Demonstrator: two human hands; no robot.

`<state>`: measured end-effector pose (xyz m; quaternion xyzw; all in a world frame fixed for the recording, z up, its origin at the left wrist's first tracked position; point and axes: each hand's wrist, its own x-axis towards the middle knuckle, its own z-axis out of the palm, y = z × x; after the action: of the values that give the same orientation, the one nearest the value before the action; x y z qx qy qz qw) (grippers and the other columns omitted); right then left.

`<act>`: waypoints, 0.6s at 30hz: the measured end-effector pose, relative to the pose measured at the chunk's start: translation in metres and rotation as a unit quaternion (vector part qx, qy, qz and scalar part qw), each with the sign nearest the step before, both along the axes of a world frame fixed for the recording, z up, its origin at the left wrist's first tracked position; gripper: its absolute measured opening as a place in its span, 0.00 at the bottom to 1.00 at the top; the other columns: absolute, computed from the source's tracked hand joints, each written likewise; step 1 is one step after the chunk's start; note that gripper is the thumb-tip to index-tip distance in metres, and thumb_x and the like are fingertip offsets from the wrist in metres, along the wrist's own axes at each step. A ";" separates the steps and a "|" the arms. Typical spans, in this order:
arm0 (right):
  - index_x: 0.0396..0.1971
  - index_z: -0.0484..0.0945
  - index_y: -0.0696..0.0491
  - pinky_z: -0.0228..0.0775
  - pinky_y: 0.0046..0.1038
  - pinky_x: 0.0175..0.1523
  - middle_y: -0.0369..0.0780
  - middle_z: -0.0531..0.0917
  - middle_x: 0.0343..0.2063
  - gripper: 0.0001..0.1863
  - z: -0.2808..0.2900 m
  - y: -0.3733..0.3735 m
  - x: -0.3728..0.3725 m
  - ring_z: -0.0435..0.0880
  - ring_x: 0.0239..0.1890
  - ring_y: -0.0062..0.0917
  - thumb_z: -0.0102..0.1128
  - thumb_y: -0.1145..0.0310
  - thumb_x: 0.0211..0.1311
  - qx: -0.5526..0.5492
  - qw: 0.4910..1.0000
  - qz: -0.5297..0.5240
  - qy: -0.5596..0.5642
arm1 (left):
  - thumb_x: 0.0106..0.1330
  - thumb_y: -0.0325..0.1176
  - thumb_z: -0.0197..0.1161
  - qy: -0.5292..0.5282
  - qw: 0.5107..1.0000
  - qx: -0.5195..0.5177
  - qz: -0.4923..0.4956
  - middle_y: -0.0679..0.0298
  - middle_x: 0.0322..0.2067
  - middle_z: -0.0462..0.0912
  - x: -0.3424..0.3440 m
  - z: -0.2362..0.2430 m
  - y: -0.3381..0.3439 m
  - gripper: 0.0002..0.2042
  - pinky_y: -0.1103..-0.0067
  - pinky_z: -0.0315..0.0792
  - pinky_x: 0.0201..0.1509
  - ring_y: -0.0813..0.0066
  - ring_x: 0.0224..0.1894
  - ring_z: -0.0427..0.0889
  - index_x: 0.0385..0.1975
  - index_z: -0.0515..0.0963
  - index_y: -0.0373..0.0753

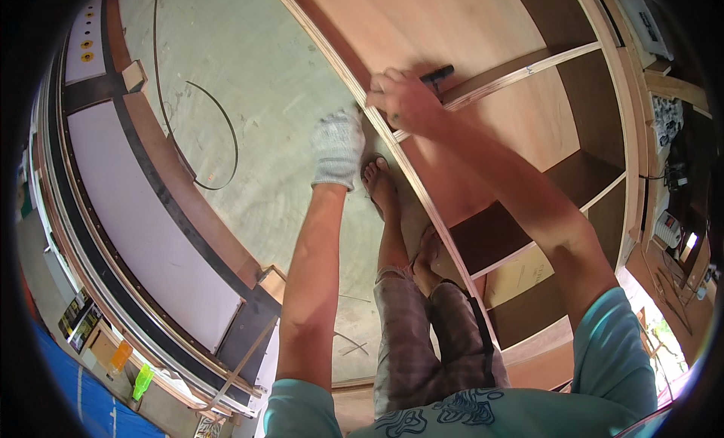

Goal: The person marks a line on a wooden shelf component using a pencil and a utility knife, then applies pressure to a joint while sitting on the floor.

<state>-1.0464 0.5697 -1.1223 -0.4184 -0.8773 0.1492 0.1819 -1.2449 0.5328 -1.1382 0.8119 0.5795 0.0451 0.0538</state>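
My left hand wears a white knit glove. It is closed beside the outer edge of a wooden cabinet frame; its curled fingers are blurred, and anything in them is hidden. Bare and closed, my right hand is at the same frame, where a divider meets the long front edge. A small black tool sticks out beyond this hand, on the compartment side. The part inside my fist is hidden, so its exact kind cannot be made out. My right forearm crosses over the open compartments.
Left of me lies a long panelled piece with dark edging. A curved thin strip lies on the pale floor. My sandalled foot is close to the frame. Tools and cables lie on a wooden surface at the right.
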 end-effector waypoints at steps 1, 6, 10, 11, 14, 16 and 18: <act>0.36 0.85 0.46 0.70 0.37 0.55 0.34 0.78 0.41 0.13 -0.002 0.012 -0.001 0.76 0.49 0.33 0.64 0.76 0.50 -0.006 1.000 -0.001 0.004 | 0.71 0.37 0.60 -0.002 1.000 -0.005 -0.002 0.55 0.29 0.85 0.003 0.002 0.008 0.06 0.62 0.79 0.37 0.53 0.32 0.86 0.36 0.81 0.44; 0.39 0.82 0.45 0.71 0.38 0.52 0.33 0.78 0.40 0.16 0.000 -0.002 -0.003 0.77 0.48 0.33 0.66 0.75 0.47 -0.040 0.999 0.012 -0.012 | 0.76 0.40 0.57 -0.008 0.999 -0.036 -0.014 0.54 0.29 0.85 -0.006 -0.004 0.001 0.11 0.61 0.79 0.37 0.51 0.32 0.86 0.36 0.81 0.42; 0.39 0.82 0.45 0.71 0.38 0.55 0.34 0.78 0.41 0.16 0.007 -0.031 0.006 0.76 0.51 0.33 0.66 0.75 0.48 -0.047 0.998 0.004 -0.031 | 0.76 0.41 0.57 0.009 0.998 -0.056 -0.028 0.54 0.30 0.85 0.002 -0.006 -0.027 0.12 0.61 0.79 0.38 0.51 0.32 0.86 0.35 0.81 0.42; 0.39 0.82 0.45 0.70 0.38 0.56 0.34 0.78 0.42 0.16 0.009 -0.038 0.009 0.75 0.53 0.34 0.66 0.75 0.48 -0.070 0.997 0.007 -0.035 | 0.76 0.42 0.57 0.007 0.996 -0.077 -0.033 0.55 0.30 0.86 0.005 -0.004 -0.035 0.12 0.61 0.79 0.38 0.52 0.32 0.86 0.35 0.80 0.42; 0.39 0.83 0.43 0.70 0.40 0.57 0.35 0.77 0.45 0.17 0.006 -0.052 0.023 0.75 0.58 0.34 0.73 0.68 0.47 -0.111 0.991 0.008 -0.068 | 0.75 0.42 0.57 0.021 0.992 -0.112 -0.053 0.57 0.31 0.86 0.020 0.005 -0.051 0.11 0.62 0.79 0.40 0.54 0.34 0.86 0.35 0.80 0.43; 0.39 0.83 0.43 0.69 0.40 0.58 0.35 0.77 0.44 0.15 0.012 -0.049 0.018 0.76 0.58 0.33 0.72 0.68 0.48 -0.106 0.991 0.061 -0.059 | 0.64 0.38 0.63 0.032 0.993 -0.080 -0.076 0.62 0.28 0.85 0.012 0.003 -0.061 0.05 0.64 0.79 0.37 0.62 0.33 0.87 0.32 0.78 0.45; 0.39 0.83 0.44 0.69 0.40 0.57 0.35 0.77 0.43 0.15 0.015 -0.031 0.010 0.76 0.56 0.32 0.71 0.68 0.49 -0.105 0.992 0.048 -0.050 | 0.65 0.37 0.62 0.054 0.994 -0.074 -0.067 0.62 0.28 0.85 0.003 0.001 -0.044 0.05 0.65 0.80 0.37 0.63 0.33 0.87 0.32 0.78 0.45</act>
<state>-1.0364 0.5385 -1.1074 -0.3997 -0.8837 0.2277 0.0858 -1.2421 0.4883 -1.1368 0.8439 0.5277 -0.0458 0.0852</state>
